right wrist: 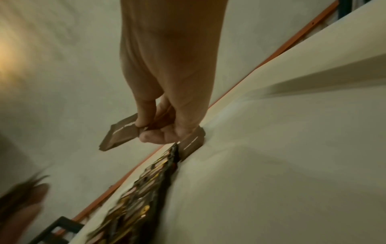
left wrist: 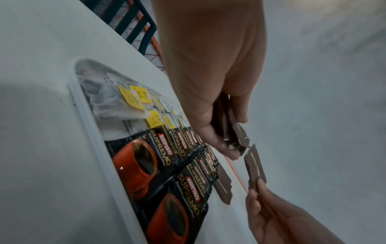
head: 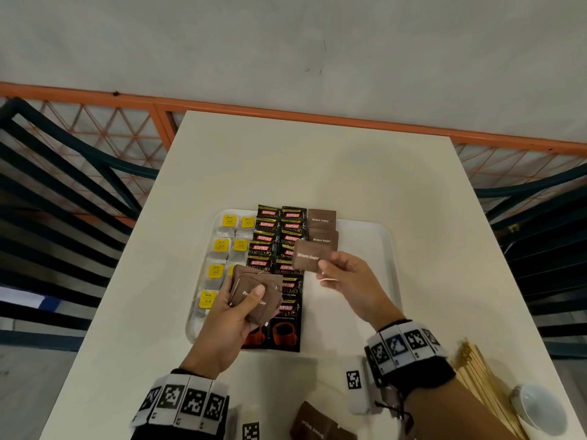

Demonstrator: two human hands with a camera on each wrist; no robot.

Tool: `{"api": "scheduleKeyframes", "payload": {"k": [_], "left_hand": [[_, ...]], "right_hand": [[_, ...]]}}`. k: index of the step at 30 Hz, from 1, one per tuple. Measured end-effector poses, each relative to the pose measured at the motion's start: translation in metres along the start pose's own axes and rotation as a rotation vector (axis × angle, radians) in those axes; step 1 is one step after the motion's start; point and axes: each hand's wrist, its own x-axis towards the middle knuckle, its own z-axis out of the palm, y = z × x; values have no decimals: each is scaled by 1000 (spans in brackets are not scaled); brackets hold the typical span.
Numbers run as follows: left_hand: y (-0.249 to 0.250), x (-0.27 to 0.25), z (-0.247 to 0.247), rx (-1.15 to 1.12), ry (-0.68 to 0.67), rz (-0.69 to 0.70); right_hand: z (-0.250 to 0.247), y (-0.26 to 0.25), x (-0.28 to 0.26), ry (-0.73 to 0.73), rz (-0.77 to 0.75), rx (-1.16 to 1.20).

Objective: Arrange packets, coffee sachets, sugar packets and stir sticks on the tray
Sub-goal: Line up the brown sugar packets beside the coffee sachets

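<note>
Pinching a single brown sugar packet (head: 309,256) between thumb and fingertips, the right hand (head: 347,281) is holding it in the air above the white tray (head: 386,249), just in front of the short column of brown sugar packets (head: 321,227) already lying at the tray's far edge. The left hand (head: 228,315) is gripping a small fanned stack of brown sugar packets (head: 257,296), thumb lying across the top one, and is hovering over the near left part of the tray.

On the tray, tea bags with yellow tags (head: 222,246) are sitting in two columns along the left side. Beside them, black Kopiko Supremo coffee sachets (head: 279,246) are lying in two overlapping columns down the middle, the nearest pair showing orange cups. The sugar column is touching the right coffee column.

Near the person, on the white table (head: 286,160), more brown sugar packets (head: 313,423) are lying at the bottom edge, and a bundle of wooden stir sticks (head: 482,385) is resting to the right, beside a small white cup (head: 540,408). Both wrists are wearing bands with black-and-white markers.
</note>
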Motion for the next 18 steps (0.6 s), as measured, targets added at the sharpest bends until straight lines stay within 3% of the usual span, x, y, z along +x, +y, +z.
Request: {"api": "scheduleKeyframes", "payload": {"k": [6,18], "left_hand": [[3,-2,-4,6,10,-6],[4,-1,-2,31,69,-31]], "right_hand": [[-28,7,35,251,24,-230],[-23,20,67,394,47,-493]]}}
